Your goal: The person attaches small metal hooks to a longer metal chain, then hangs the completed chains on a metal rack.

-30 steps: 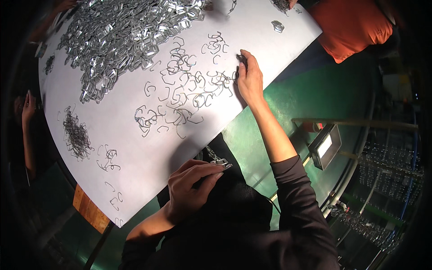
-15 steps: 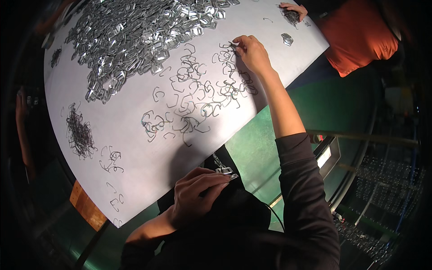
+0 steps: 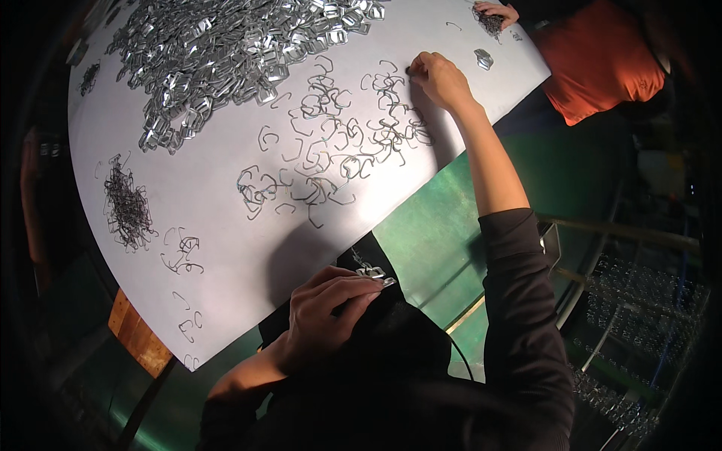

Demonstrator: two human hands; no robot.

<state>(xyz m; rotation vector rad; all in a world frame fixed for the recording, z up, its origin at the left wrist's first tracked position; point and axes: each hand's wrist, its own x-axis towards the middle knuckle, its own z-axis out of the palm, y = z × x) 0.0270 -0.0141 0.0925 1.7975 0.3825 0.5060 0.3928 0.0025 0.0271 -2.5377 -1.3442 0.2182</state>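
At one o'clock, my right hand (image 3: 448,83) has curled fingers over the tabletop (image 3: 226,301) beside hooks (image 3: 389,137), whether round anything I cannot tell; at seven, my left hand (image 3: 322,310) pinches metal buckles (image 3: 373,273)

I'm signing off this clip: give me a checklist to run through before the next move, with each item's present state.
1. The left hand grips the silver metal pieces: ok, pinched between thumb and fingers.
2. The right hand holds a wire piece: cannot tell; something dark shows at its fingertips, too small to make out.
3. The scattered bent wires lie singly: not ok, many overlap.
4. The silver buckle pile is clear of both hands: ok, a gap shows.
5. The co-worker's hand is apart from the right hand: ok, it is at a dark wire heap farther off.
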